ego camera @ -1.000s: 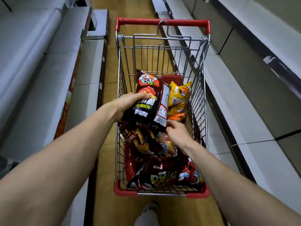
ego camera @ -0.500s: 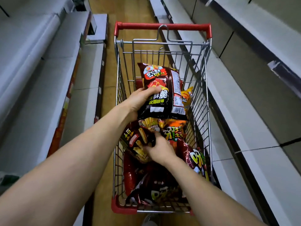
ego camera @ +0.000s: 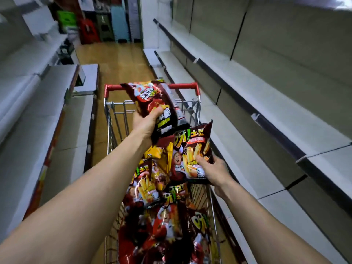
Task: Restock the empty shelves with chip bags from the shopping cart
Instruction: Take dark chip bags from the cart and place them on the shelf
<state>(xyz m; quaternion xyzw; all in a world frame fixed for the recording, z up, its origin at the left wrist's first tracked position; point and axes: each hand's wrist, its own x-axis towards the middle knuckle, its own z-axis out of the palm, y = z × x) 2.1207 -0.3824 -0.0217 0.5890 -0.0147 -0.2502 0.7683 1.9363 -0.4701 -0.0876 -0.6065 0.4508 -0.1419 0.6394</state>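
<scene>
Grips clasp bags: left grip (ego camera: 145,124) the dark bag (ego camera: 152,99), right grip (ego camera: 216,171) the fries bag (ego camera: 190,147).

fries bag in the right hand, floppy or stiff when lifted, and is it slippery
Probably light: the right hand holds the fries bag by its lower corner alone. Likely air-puffed, fairly stiff: it stands up from that grip without folding. Glossy film may be slippery.

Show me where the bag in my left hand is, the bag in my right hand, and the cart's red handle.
Raised dark-red chip bag (ego camera: 152,101): head view, middle of its front panel.
Fries-picture chip bag (ego camera: 190,149): head view, centre of its printed front.
Cart handle (ego camera: 185,85): head view, red bar's uncovered right stretch.
</scene>
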